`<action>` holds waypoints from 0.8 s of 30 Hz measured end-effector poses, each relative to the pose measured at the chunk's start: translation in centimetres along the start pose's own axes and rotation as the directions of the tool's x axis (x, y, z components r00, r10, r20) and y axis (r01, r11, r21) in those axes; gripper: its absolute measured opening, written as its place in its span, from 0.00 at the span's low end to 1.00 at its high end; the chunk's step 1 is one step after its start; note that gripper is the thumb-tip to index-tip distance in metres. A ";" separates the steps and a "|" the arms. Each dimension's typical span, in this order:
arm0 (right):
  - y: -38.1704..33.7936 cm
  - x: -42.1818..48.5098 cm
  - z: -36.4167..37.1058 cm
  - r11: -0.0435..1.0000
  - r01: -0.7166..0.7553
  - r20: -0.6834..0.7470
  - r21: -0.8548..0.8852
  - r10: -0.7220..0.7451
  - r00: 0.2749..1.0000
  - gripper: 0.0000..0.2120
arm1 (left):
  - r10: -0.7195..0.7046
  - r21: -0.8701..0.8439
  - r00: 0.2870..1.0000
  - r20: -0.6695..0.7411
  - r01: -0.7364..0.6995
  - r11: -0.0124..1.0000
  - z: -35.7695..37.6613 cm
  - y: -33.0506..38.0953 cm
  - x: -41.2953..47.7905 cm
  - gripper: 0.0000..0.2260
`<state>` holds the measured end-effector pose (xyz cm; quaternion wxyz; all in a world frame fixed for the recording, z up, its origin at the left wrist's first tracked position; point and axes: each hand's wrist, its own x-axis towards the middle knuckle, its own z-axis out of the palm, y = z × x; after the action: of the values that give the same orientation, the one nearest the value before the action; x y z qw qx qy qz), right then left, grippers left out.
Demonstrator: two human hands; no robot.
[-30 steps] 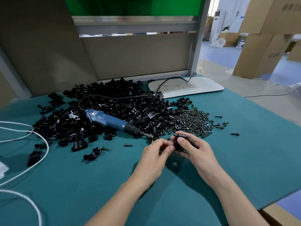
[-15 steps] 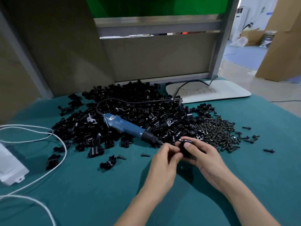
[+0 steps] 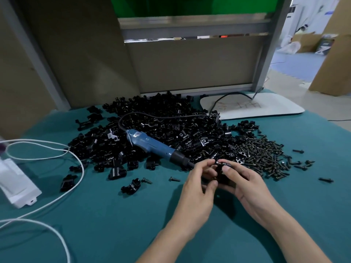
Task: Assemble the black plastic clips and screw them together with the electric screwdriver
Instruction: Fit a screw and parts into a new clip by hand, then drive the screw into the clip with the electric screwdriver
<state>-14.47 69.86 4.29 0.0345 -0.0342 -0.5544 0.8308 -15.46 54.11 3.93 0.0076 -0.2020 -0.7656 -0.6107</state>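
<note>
Gripping black clip (image 3: 221, 172) in curled fingers (image 3: 227, 169) of left hand (image 3: 197, 180) and right hand (image 3: 247, 182), apparently seating a screw (image 3: 222, 164); yet to lift electric screwdriver (image 3: 152, 145); barely into clip pile (image 3: 171, 122).

surface: table (image 3: 114, 234) covered in teal
centre: clip pile (image 3: 161, 130) heaped, screw heap (image 3: 266, 154) touching its right edge (strays scattered around)
left: white box (image 3: 17, 185), white cable (image 3: 57, 198) laid
back-right: white board (image 3: 266, 109)
</note>
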 end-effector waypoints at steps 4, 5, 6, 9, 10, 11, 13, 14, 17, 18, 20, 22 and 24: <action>-0.1 0.4 -0.5 0.985 -0.004 -0.069 0.173 0.016 0.997 0.12 | 0.018 0.079 0.982 -0.188 -0.003 0.997 -1.6 0.5 1.0 0.19; -0.3 0.5 -0.7 0.975 -0.004 -0.091 0.223 0.024 0.996 0.14 | -0.028 0.068 0.960 -0.278 0.049 0.996 -2.6 0.5 1.7 0.17; -0.5 0.6 -1.0 0.963 0.000 -0.108 0.270 0.030 0.994 0.17 | -0.090 0.054 0.928 -0.362 0.117 0.992 -3.7 0.3 2.7 0.18; -1.0 0.7 -1.7 0.927 0.027 -0.155 0.374 0.034 0.987 0.23 | -0.360 0.067 0.789 -0.497 0.449 0.891 -6.4 0.1 5.9 0.27; -1.1 0.8 -1.8 0.918 0.041 -0.171 0.394 0.030 0.985 0.23 | -0.447 0.067 0.735 -0.510 0.552 0.831 -6.7 0.2 7.1 0.31; -1.1 0.8 -1.9 0.912 0.053 -0.183 0.406 0.025 0.983 0.23 | -0.518 0.044 0.684 -0.514 0.624 0.780 -6.7 0.6 8.2 0.36; -1.1 0.9 -1.9 0.908 0.069 -0.193 0.413 0.013 0.981 0.21 | -0.608 -0.026 0.604 -0.515 0.698 0.715 -6.6 1.2 10.3 0.44; -1.1 0.9 -1.8 0.909 0.073 -0.193 0.410 0.008 0.981 0.20 | -0.633 -0.064 0.569 -0.525 0.715 0.696 -6.4 1.4 11.1 0.46; -1.2 1.4 -1.2 0.908 0.077 -0.191 0.412 0.003 0.981 0.18 | -0.674 -0.192 0.478 -0.562 0.718 0.669 -5.9 1.4 12.6 0.42; -1.3 1.7 -0.9 0.904 0.081 -0.191 0.420 0.001 0.982 0.18 | -0.680 -0.237 0.484 -0.551 0.690 0.684 -5.7 1.1 12.8 0.38; -1.6 2.4 -0.3 0.900 0.084 -0.193 0.427 0.000 0.981 0.19 | -0.672 -0.379 0.550 -0.496 0.560 0.737 -5.4 0.6 12.7 0.25; -1.9 3.2 0.2 0.897 0.082 -0.190 0.434 0.002 0.982 0.21 | -0.673 -0.564 0.610 -0.418 0.406 0.719 -5.6 0.6 12.5 0.10; -2.1 4.1 0.4 0.898 0.069 -0.183 0.435 0.013 0.983 0.21 | -0.705 -0.762 0.649 -0.287 0.291 0.578 -6.0 0.9 12.1 0.05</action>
<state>-18.52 70.68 6.27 0.1036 -0.0929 -0.3475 0.9273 -27.68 52.25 9.37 -0.0194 0.2362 -0.4853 -0.8416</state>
